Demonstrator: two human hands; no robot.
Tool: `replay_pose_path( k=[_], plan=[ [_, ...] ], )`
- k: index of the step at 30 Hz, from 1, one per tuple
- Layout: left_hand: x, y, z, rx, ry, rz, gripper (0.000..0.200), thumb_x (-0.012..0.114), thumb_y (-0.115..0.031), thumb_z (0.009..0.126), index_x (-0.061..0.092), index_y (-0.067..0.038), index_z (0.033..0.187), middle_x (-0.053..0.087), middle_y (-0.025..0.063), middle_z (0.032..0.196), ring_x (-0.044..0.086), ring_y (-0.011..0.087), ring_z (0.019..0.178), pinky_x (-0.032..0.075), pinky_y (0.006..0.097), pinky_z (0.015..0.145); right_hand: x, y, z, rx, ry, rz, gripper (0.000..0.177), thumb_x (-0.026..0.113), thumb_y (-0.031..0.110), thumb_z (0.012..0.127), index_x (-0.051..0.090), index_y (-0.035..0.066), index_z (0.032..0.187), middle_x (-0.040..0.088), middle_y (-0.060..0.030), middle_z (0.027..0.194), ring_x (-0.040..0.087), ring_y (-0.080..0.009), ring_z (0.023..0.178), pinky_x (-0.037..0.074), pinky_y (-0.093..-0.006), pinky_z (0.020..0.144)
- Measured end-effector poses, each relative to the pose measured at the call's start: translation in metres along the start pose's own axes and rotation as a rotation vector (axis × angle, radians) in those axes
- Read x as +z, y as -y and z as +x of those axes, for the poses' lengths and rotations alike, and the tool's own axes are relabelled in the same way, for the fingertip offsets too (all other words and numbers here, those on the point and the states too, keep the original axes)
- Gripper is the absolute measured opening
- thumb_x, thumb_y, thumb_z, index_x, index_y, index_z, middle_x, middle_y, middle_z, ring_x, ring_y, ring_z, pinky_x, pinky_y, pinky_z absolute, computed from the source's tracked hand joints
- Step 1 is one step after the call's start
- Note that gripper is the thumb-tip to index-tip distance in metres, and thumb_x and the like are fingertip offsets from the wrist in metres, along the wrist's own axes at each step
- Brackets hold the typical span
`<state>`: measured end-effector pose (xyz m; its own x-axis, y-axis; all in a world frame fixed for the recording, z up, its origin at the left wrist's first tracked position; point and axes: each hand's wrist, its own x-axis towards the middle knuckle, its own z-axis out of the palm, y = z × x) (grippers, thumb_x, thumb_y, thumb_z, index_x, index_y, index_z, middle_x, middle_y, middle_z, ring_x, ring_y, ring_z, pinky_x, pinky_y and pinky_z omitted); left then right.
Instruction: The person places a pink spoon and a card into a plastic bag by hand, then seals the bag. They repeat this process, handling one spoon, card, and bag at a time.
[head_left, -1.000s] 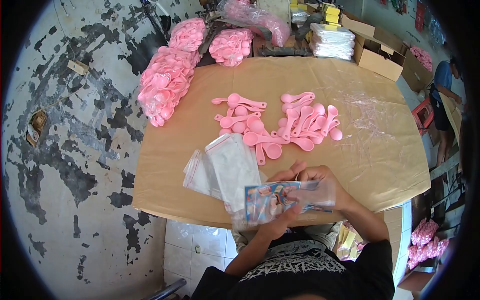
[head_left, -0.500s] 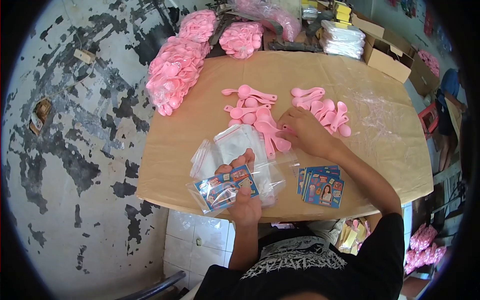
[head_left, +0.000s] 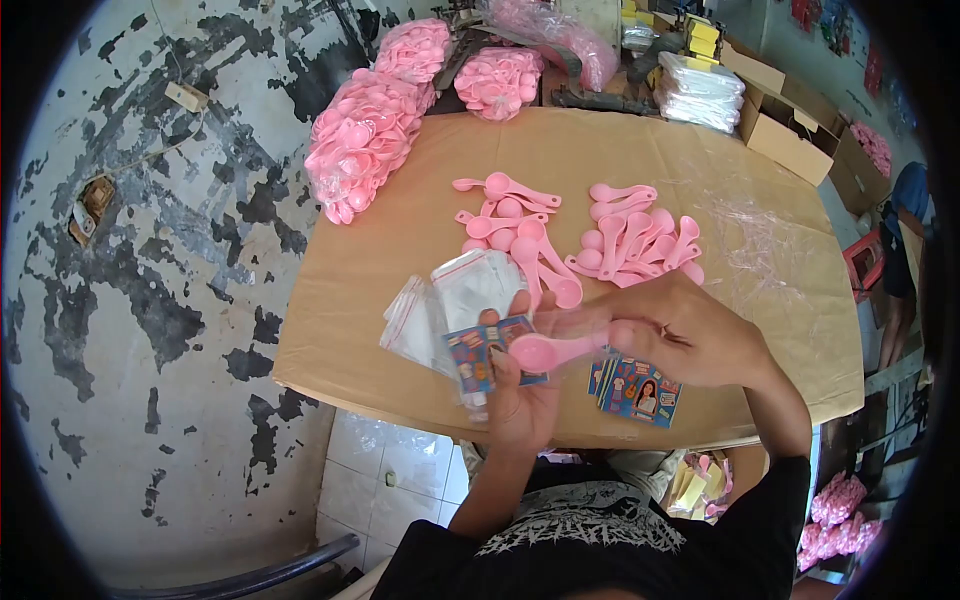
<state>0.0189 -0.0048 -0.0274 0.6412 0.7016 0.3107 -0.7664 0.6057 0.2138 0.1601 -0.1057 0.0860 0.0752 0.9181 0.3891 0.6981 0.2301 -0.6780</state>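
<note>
My left hand (head_left: 522,400) holds a clear plastic bag with a blue printed card (head_left: 470,362) in it, thumb pressed on its front. A pink measuring spoon (head_left: 540,352) is pinched by its handle in my right hand (head_left: 680,335), its bowl overlapping the card at the bag. Behind my hands lie two loose groups of pink spoons, a left pile (head_left: 500,215) and a right pile (head_left: 640,240). Flat clear zip bags (head_left: 465,285) lie just beyond my left hand. A stack of blue cards (head_left: 642,395) sits below my right hand, partly covered by it.
Large bags of pink spoons (head_left: 365,140) stand at the table's far left. White packets (head_left: 700,90) and an open cardboard box (head_left: 790,130) are at the back right. Clear plastic scraps (head_left: 745,240) lie on the brown paper-covered table (head_left: 370,300). Another person (head_left: 900,250) is at the far right.
My right hand has left the spoon piles and come toward me with a pink spoon, up to the bag. My left hand has moved slightly right and up with the bagged card.
</note>
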Motion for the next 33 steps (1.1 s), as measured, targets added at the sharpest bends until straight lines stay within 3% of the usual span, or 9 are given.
replay_pose_path(
  k=[4, 8, 11, 13, 15, 18, 25, 28, 33],
  plan=[
    [-0.008, 0.018, -0.013, -0.218, -0.099, -0.240, 0.061, 0.060, -0.033, 0.093, 0.031, -0.019, 0.145, 0.036, 0.0105, 0.150, 0.032, 0.0287, 0.141, 0.030, 0.0530, 0.116, -0.021, 0.034, 0.007, 0.148, 0.100, -0.013, 0.012, 0.067, 0.009, 0.088, 0.068, -0.001, 0.094, 0.065, -0.0069, 0.068, 0.058, -0.0104, 0.056, 0.045, -0.0250, 0.055],
    [0.010, 0.017, -0.010, -0.272, -0.039, -0.033, 0.082, 0.068, -0.036, 0.088, 0.021, -0.011, 0.150, 0.032, 0.0117, 0.152, 0.031, 0.0274, 0.141, 0.026, 0.0493, 0.119, -0.042, 0.041, -0.005, -0.034, -0.212, -0.038, 0.006, 0.068, 0.006, 0.084, 0.067, 0.001, 0.087, 0.061, -0.0028, 0.062, 0.052, -0.0072, 0.049, 0.037, -0.0237, 0.046],
    [0.007, 0.014, -0.001, 0.031, 0.178, 0.697, 0.096, 0.075, -0.025, 0.085, 0.009, -0.003, 0.153, 0.021, 0.0173, 0.155, 0.029, 0.0279, 0.142, 0.020, 0.0398, 0.119, -0.057, 0.040, -0.014, -0.107, -0.346, -0.095, 0.001, 0.067, 0.003, 0.083, 0.067, 0.003, 0.084, 0.058, -0.0012, 0.059, 0.049, -0.0063, 0.047, 0.033, -0.0240, 0.043],
    [0.037, 0.007, 0.002, 0.052, 0.355, 1.314, 0.075, 0.069, -0.013, 0.089, 0.026, 0.002, 0.148, 0.046, 0.0175, 0.139, 0.049, 0.0274, 0.125, 0.035, 0.0351, 0.108, -0.052, 0.044, -0.014, -0.005, -0.193, -0.102, 0.003, 0.065, 0.002, 0.083, 0.067, 0.003, 0.084, 0.057, -0.0025, 0.058, 0.051, -0.0083, 0.048, 0.035, -0.0249, 0.045],
    [0.039, 0.006, -0.007, -0.281, 0.463, 1.510, 0.061, 0.066, -0.009, 0.091, 0.036, 0.004, 0.142, 0.058, 0.0163, 0.125, 0.059, 0.0258, 0.113, 0.043, 0.0335, 0.100, -0.047, 0.043, -0.013, 0.059, -0.149, -0.157, 0.006, 0.065, 0.004, 0.083, 0.066, 0.000, 0.088, 0.063, -0.0068, 0.072, 0.057, -0.0107, 0.059, 0.041, -0.0254, 0.051],
    [0.030, 0.014, -0.010, -0.484, 0.324, 1.141, 0.038, 0.055, -0.007, 0.097, 0.047, 0.005, 0.132, 0.064, 0.0106, 0.113, 0.062, 0.0184, 0.104, 0.047, 0.0301, 0.091, -0.032, 0.007, 0.006, -0.128, -0.501, -0.189, 0.014, 0.070, 0.009, 0.084, 0.067, 0.001, 0.096, 0.068, -0.0073, 0.088, 0.062, -0.0116, 0.071, 0.046, -0.0246, 0.058],
    [0.039, -0.008, -0.008, -0.543, 0.464, 1.197, 0.036, 0.045, -0.010, 0.103, 0.043, 0.005, 0.136, 0.057, 0.0114, 0.125, 0.058, 0.0139, 0.109, 0.046, 0.0278, 0.094, -0.042, -0.008, -0.009, 0.193, 0.046, 0.101, 0.016, 0.067, 0.005, 0.087, 0.067, 0.002, 0.102, 0.070, -0.0065, 0.081, 0.066, -0.0124, 0.069, 0.052, -0.0250, 0.063],
    [0.038, 0.008, -0.003, -0.429, 0.080, 0.824, 0.037, 0.039, -0.012, 0.105, 0.041, 0.005, 0.138, 0.055, 0.0124, 0.128, 0.059, 0.0150, 0.108, 0.047, 0.0283, 0.094, -0.037, -0.016, -0.012, 0.101, 0.014, 0.005, 0.014, 0.067, 0.004, 0.087, 0.068, 0.003, 0.101, 0.069, -0.0075, 0.085, 0.066, -0.0149, 0.069, 0.052, -0.0258, 0.062],
    [0.045, 0.012, 0.005, -0.383, 0.079, 0.950, 0.035, 0.035, -0.017, 0.106, 0.043, 0.005, 0.133, 0.060, 0.0130, 0.117, 0.066, 0.0200, 0.097, 0.054, 0.0299, 0.084, -0.034, -0.006, -0.008, -0.163, -0.166, -0.416, 0.017, 0.072, 0.016, 0.078, 0.071, 0.004, 0.090, 0.065, -0.0081, 0.091, 0.062, -0.0234, 0.088, 0.052, -0.0344, 0.077]
  ],
)
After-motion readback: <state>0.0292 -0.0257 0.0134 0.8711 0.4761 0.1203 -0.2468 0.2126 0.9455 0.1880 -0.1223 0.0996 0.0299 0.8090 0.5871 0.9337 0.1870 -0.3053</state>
